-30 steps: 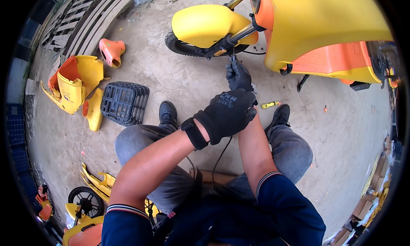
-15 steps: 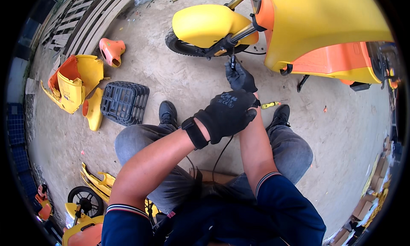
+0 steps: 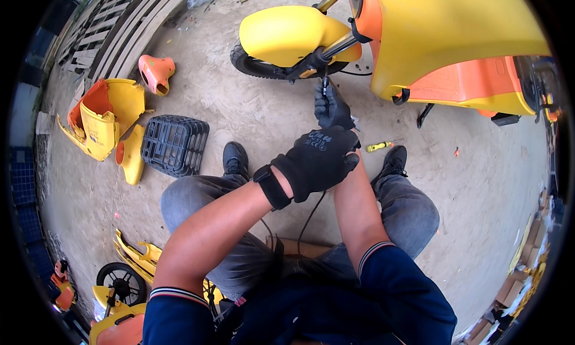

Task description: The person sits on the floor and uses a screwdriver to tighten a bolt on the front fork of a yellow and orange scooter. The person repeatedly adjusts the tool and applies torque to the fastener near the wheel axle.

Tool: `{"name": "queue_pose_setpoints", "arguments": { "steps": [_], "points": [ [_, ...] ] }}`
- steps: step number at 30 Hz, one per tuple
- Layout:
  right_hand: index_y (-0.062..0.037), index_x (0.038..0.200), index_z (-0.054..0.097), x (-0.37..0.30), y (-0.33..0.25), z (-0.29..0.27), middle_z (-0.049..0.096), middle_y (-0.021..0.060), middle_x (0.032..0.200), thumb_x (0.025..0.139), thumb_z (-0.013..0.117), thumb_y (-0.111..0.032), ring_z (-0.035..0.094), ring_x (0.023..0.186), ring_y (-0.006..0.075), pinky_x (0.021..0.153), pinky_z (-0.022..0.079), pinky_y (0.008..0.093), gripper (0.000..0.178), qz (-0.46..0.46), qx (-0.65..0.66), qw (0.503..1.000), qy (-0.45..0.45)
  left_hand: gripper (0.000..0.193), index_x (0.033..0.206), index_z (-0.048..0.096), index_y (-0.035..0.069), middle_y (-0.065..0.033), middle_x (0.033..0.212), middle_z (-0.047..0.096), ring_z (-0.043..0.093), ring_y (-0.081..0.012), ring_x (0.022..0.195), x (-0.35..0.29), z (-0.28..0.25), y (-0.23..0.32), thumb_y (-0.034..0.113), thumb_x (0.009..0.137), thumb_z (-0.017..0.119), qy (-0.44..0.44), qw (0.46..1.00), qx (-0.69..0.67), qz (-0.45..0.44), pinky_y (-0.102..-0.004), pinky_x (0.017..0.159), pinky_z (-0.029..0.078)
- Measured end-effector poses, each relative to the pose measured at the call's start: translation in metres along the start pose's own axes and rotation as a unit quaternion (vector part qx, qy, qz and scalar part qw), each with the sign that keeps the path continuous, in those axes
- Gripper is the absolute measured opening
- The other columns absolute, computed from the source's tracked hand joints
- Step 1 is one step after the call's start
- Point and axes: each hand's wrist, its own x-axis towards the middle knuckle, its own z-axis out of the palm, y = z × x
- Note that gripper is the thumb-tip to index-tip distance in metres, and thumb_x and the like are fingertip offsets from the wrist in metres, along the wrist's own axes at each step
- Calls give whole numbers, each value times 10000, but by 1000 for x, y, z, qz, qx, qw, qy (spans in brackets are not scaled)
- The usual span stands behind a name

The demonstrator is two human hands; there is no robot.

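Near the front wheel (image 3: 254, 67) of the yellow scooter (image 3: 455, 24), the right hand (image 3: 333, 110) grips a slim dark piece (image 3: 325, 86) that could slip if jogged by the left hand (image 3: 320, 159), whose grasp is unclear.

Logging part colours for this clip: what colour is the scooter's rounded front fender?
The rounded front fender is plain yellow, best seen in the head view.

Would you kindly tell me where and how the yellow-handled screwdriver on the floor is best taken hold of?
I would grip the screwdriver by its thick yellow handle, probably coming from above and slightly from the left: it lies flat on the floor, handle to the left, with its much thinner shaft pointing right.
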Motion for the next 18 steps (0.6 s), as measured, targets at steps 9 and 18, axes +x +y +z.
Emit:
{"name": "queue_pose_setpoints", "arguments": {
  "steps": [9, 18],
  "points": [
    [-81, 931, 536, -3, 15, 27, 501, -8, 721, 926, 546, -301, 440, 592, 73, 511, 379, 205, 221, -157, -226, 939, 207, 357, 1141, 572, 63, -153, 1011, 617, 604, -325, 918, 0, -4, 5, 201, 819, 642, -23, 999, -2, -25, -381, 800, 482],
    [-53, 1083, 567, -7, -1, 10, 488, -5, 711, 930, 534, -299, 414, 581, 89, 529, 367, 213, 291, -9, 106, 994, -2, 338, 1163, 589, 116, -146, 1084, 602, 595, -325, 958, 1, -5, 3, 220, 842, 612, -52, 998, 5, -29, -386, 823, 478]
  ]
}}
